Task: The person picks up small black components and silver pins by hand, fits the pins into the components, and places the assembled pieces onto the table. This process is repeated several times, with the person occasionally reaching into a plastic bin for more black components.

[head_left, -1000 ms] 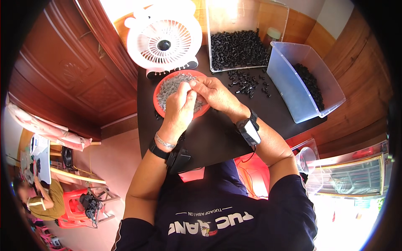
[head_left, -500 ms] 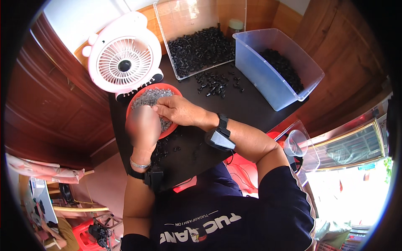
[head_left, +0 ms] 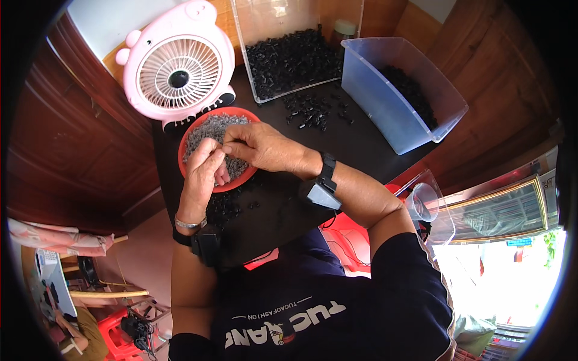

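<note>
Both my hands meet over a red bowl (head_left: pixel 253 113) heaped with small clear-grey pieces (head_left: pixel 208 127). My left hand (head_left: pixel 201 174) is closed, thumb and forefinger pinched together and the other fingers curled in above the bowl. Against its fingertips, my right hand (head_left: pixel 262 146) pinches from the right with thumb and forefinger. Whatever sits between the fingertips is too small to make out. Just below the bowl, small black parts (head_left: pixel 224 207) lie scattered on the dark table.
A pink animal-shaped fan (head_left: pixel 179 66) stands behind the bowl at the left. At the back are a clear bin (head_left: pixel 259 99) of black parts and a bluish plastic bin (head_left: pixel 376 99) with more. Loose black pieces (head_left: pixel 313 113) lie before them. A clear cup (head_left: pixel 421 201) stands at right.
My left hand, blurred by motion before, now shows sharply and has turned so its curled fingers are visible. My right hand keeps its pinch. The whole view has shifted slightly.
</note>
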`<state>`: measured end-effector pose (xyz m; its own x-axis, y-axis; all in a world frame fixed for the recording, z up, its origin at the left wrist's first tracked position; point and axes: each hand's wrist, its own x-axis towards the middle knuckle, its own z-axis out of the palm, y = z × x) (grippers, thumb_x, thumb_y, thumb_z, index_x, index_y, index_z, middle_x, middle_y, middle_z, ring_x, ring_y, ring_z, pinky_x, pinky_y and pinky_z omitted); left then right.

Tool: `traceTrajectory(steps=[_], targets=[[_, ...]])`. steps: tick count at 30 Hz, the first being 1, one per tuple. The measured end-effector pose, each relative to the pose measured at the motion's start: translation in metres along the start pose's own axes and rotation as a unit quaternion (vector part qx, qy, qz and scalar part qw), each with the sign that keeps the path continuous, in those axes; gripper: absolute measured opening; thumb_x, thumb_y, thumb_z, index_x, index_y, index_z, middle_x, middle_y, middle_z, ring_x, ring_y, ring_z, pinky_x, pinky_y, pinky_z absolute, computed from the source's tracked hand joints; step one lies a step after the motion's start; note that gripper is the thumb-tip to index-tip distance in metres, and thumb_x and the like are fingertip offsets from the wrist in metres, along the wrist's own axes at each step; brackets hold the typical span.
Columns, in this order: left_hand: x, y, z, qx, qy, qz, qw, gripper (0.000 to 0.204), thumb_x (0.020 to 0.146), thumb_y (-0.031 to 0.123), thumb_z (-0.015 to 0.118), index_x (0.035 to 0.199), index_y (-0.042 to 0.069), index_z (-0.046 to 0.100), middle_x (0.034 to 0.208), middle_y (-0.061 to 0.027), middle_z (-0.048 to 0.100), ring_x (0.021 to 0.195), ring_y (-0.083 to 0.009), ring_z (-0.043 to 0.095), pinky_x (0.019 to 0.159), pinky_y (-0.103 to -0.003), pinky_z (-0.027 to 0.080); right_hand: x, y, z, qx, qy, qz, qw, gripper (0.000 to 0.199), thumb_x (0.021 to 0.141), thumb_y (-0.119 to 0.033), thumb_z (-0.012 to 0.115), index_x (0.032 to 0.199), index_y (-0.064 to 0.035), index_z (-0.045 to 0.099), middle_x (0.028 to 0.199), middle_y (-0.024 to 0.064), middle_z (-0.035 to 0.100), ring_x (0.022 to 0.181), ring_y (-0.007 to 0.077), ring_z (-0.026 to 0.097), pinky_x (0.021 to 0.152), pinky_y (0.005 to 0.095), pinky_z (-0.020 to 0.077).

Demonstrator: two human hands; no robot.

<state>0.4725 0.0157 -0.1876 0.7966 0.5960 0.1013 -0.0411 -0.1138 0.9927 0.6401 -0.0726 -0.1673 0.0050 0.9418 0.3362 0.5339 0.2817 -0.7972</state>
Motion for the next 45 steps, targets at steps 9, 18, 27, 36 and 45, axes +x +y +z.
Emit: traceTrajectory(steps=[9, 18, 27, 36, 45], targets=[[0.004, -0.006, 0.006, 0.007, 0.034, -0.002, 0.999, 0.022, 0.098, 0.025, 0.045, 0.087, 0.007, 0.053, 0.065, 0.0010, 0.052, 0.053, -0.0071, 0.050, 0.047, -0.019, 0.038, 0.001, 0.004, 0.003, -0.051, 0.075, -0.045, 0.995, 0.011, 0.085, -0.011, 0.065, 0.094, -0.0041, 0.065, 0.081, 0.0122, 0.066, 0.075, 0.0229, 0.066, 0.069, 0.0324, 0.0514], [0.001, -0.003, 0.007, -0.064, 0.039, -0.050, 0.996, 0.026, 0.097, 0.030, 0.045, 0.093, 0.007, 0.055, 0.070, -0.0003, 0.054, 0.059, -0.0086, 0.052, 0.053, -0.020, 0.039, 0.003, 0.013, 0.013, -0.068, 0.084, -0.059, 0.992, 0.010, 0.085, -0.005, 0.067, 0.095, -0.0035, 0.066, 0.084, 0.0069, 0.066, 0.076, 0.0151, 0.065, 0.069, 0.0278, 0.0514], [0.003, -0.002, 0.003, -0.066, 0.038, -0.029, 0.997, 0.023, 0.096, 0.027, 0.047, 0.091, 0.006, 0.056, 0.069, -0.0011, 0.054, 0.057, -0.0093, 0.052, 0.051, -0.020, 0.037, 0.004, 0.009, 0.006, -0.015, 0.068, -0.087, 0.994, 0.011, 0.085, -0.004, 0.068, 0.095, -0.0046, 0.070, 0.087, 0.0045, 0.065, 0.081, 0.0112, 0.063, 0.073, 0.0248, 0.0503], [0.000, 0.002, -0.020, -0.143, 0.248, 0.054, 0.957, 0.014, 0.093, 0.019, 0.051, 0.091, 0.005, 0.056, 0.074, -0.0056, 0.061, 0.063, -0.0155, 0.060, 0.056, -0.025, 0.044, -0.034, -0.032, -0.045, -0.175, 0.006, -0.040, 0.984, 0.023, 0.087, -0.019, 0.066, 0.105, -0.0033, 0.066, 0.092, 0.0101, 0.064, 0.075, 0.0210, 0.061, 0.069, 0.0315, 0.0501], [-0.041, 0.003, -0.054, -0.274, 0.418, 0.026, 0.866, 0.019, 0.093, 0.022, 0.053, 0.101, 0.005, 0.059, 0.112, -0.0143, 0.065, 0.110, -0.0260, 0.059, 0.098, -0.038, 0.039, -0.165, -0.033, 0.012, -0.402, -0.121, 0.054, 0.906, 0.098, 0.086, -0.062, 0.052, 0.138, 0.0172, 0.025, 0.145, 0.0351, 0.023, 0.138, 0.0450, 0.021, 0.115, 0.0452, 0.0196]])
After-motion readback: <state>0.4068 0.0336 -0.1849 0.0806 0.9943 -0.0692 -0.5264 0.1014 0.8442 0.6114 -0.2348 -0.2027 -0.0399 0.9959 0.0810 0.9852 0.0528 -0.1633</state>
